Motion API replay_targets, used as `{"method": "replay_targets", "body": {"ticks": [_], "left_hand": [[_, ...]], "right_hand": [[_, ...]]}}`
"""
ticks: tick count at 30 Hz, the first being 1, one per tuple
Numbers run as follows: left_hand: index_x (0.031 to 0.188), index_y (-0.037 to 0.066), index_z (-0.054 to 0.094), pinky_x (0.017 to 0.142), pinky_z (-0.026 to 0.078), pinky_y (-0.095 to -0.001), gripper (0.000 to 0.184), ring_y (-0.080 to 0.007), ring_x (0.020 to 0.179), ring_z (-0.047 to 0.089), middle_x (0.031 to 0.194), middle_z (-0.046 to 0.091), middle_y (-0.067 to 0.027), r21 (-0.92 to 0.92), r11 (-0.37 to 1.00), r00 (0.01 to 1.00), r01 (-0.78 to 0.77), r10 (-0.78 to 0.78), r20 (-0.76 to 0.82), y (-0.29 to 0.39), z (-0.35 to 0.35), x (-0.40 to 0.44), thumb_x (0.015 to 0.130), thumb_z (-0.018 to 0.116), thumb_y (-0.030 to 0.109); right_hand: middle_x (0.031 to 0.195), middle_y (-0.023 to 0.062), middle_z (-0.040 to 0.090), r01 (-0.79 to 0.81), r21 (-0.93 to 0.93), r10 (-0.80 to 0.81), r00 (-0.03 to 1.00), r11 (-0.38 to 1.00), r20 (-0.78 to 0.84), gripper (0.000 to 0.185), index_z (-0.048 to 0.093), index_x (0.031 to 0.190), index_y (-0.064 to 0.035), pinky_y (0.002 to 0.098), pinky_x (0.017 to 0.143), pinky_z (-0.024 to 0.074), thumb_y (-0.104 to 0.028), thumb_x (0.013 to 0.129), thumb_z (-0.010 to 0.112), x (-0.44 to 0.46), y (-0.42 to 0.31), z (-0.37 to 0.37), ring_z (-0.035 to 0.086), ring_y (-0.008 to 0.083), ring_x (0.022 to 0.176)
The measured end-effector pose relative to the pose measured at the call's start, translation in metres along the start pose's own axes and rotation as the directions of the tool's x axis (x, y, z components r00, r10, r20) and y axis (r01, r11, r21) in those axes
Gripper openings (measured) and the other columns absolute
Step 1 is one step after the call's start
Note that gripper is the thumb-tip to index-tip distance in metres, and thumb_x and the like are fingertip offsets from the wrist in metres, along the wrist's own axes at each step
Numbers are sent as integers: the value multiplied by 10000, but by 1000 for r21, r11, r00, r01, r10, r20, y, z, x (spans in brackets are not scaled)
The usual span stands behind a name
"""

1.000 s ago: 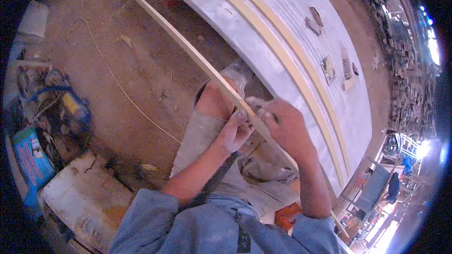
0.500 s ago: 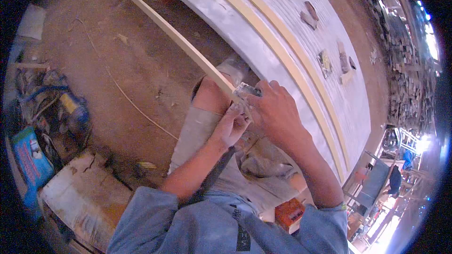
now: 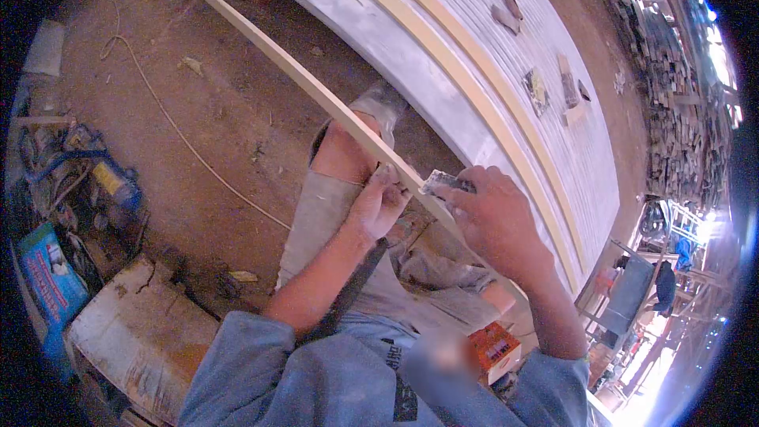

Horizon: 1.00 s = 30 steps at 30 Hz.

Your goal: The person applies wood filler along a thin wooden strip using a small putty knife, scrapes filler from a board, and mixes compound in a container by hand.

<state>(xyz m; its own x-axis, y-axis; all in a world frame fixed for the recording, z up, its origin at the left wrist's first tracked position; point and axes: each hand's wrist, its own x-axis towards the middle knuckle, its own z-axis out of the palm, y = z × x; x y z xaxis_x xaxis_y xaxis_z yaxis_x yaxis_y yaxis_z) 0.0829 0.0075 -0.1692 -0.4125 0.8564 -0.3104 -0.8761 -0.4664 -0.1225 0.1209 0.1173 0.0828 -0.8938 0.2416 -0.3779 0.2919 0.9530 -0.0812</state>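
Partly curled hands, holding strip, gripping block

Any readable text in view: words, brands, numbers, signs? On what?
None I can read for certain.
Blue pack: red lettering, too blurred.
Orange box: pale lettering, too small.
Shirt: dark print with letters, too blurred to quote.

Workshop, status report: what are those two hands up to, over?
Left hand holding long, thin, pale wooden strip. Right hand gripping small, grey-and-white, rectangular block, material unclear, at the strip. Nothing obvious in the way.
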Motion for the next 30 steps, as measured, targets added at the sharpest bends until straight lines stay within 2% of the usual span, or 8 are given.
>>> {"method": "replay_targets", "body": {"ticks": [2, 4, 8, 13, 17, 19, 25, 30], "left_hand": [[1155, 112, 604, 990, 484, -369, 240, -171, 1059, 613, 1105, 661, -26, -20, 1000, 999, 10, -11, -33, 3, 16, -3, 954, 614, 244], [1172, 104, 580, 1014, 454, -355, 265, -164, 1106, 585, 1130, 639, -18, -39, 999, 998, 21, -23, -63, 3, 22, -4, 934, 642, 206], [1281, 116, 521, 1040, 438, -364, 360, -162, 1170, 556, 1243, 598, -5, 60, 998, 999, 30, -28, -35, 1, 23, -5, 951, 614, 225], [1292, 110, 513, 1048, 432, -352, 369, -149, 1186, 549, 1257, 593, 3, 33, 999, 997, 35, -32, -66, 3, 21, -4, 953, 608, 222], [1294, 104, 508, 1062, 418, -363, 392, -154, 1189, 547, 1252, 598, -6, 43, 999, 1000, 22, -22, -5, 3, 14, 2, 940, 630, 220], [1294, 103, 507, 1067, 413, -370, 393, -158, 1186, 549, 1247, 602, -9, 35, 999, 998, 39, -38, -40, 2, 15, 2, 938, 632, 216], [1285, 120, 509, 1036, 425, -362, 367, -154, 1172, 553, 1229, 611, 2, 22, 1000, 998, 19, -18, -56, 3, 20, 0, 947, 619, 210], [1232, 130, 530, 996, 443, -358, 305, -151, 1130, 570, 1175, 623, 8, 83, 997, 1000, -8, 6, 19, 0, 18, -2, 949, 614, 206]], "right_hand": [[982, 141, 594, -5, 54, 6, 999, 999, -34, 398, 684, 1174, -130, 432, 845, 487, -67, 789, 609, 7, 2, 2, 583, 321, 939], [919, 167, 619, 95, 405, 25, 959, 909, -281, 379, 671, 1185, -110, 439, 834, 489, -96, 813, 601, 26, -3, 16, 608, 346, 888], [923, 186, 641, 101, 408, -4, 972, 907, -233, 352, 665, 1185, -101, 444, 829, 490, -142, 845, 585, 73, -19, 48, 618, 370, 884], [864, 176, 622, -84, 224, 84, 996, 971, 9, 327, 681, 1157, -101, 461, 807, 484, -161, 858, 564, 86, -12, 46, 609, 374, 848], [873, 161, 619, -118, 150, 128, 990, 982, -60, 309, 695, 1133, -118, 464, 814, 478, -162, 847, 585, 84, -9, 25, 606, 358, 874], [931, 160, 625, 132, 110, -86, 932, 985, -353, 233, 709, 1015, -110, 446, 779, 507, -218, 839, 600, 94, -14, 25, 613, 338, 884], [1004, 126, 614, 226, -187, -268, 933, 956, -242, 253, 712, 1033, -124, 427, 783, 500, -216, 824, 604, 105, -30, 27, 604, 302, 932], [968, 142, 590, 155, -143, -170, 980, 978, -103, 295, 705, 1084, -138, 436, 778, 484, -194, 811, 608, 78, -17, 18, 578, 318, 919]]}}
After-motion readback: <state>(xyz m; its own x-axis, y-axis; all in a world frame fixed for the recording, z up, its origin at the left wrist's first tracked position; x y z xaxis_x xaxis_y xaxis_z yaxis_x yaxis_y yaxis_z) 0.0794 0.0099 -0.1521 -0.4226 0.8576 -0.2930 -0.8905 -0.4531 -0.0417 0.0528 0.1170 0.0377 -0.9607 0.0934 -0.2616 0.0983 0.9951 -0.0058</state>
